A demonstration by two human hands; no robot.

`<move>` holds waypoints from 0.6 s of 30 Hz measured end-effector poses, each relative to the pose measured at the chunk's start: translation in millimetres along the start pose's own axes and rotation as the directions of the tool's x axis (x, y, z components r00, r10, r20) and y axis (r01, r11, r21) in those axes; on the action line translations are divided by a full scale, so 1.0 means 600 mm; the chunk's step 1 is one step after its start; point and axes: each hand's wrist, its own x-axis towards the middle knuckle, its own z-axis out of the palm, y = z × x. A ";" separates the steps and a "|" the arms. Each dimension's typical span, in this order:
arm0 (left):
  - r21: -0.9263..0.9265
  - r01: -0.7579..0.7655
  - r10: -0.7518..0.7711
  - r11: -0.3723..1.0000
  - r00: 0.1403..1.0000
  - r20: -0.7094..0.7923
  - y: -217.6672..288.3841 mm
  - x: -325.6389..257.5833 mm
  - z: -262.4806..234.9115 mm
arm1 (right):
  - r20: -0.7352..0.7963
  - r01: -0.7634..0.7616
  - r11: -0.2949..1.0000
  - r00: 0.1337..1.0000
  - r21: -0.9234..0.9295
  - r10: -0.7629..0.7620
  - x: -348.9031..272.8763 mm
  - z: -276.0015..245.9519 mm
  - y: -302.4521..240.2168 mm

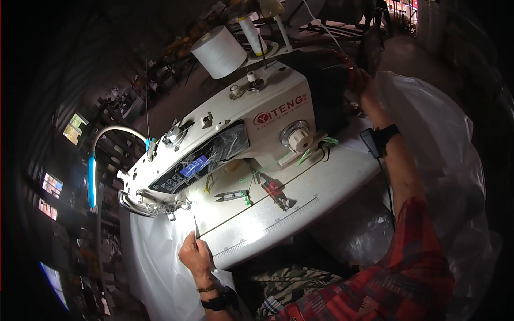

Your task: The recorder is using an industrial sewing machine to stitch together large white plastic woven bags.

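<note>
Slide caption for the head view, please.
Left hand at shiny white plastic sheeting, right hand beside a long white metal sewing machine.

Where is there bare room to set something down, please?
The tabletop looks bare between the red object and front edge, along the printed ruler. It's crowded below the machine arm, with snips and green thread, and near the left hand.

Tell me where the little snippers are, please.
In the head view, the snippers lie just left of the middle on the table, below the screen on the sewing machine and left of a red item.
</note>
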 end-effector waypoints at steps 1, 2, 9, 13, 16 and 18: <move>-0.009 -0.013 0.013 1.000 1.000 -0.011 -0.001 -0.001 -0.001 | -0.006 -0.144 0.983 0.989 0.117 0.145 -0.004 0.005 -0.009; -0.017 -0.026 0.025 1.000 0.999 -0.023 -0.002 -0.002 -0.002 | 0.002 -0.148 0.982 0.989 0.119 0.149 -0.007 0.012 -0.013; -0.026 -0.019 0.019 0.999 1.000 -0.005 -0.009 0.002 0.005 | -0.055 -0.099 0.973 0.992 0.207 0.113 -0.006 0.012 -0.010; -0.044 -0.014 0.014 0.999 1.000 0.007 0.002 0.007 0.010 | 0.007 0.050 0.991 0.999 -0.122 -0.050 0.022 -0.037 0.020; -0.022 0.004 -0.004 1.000 1.000 0.008 -0.002 0.005 0.006 | 0.039 0.103 0.989 0.994 -0.107 -0.099 0.006 -0.014 0.017; -0.025 0.000 -0.001 1.000 1.000 -0.025 -0.012 -0.002 0.001 | 0.064 -0.013 0.955 0.998 0.296 -0.006 -0.019 0.020 -0.006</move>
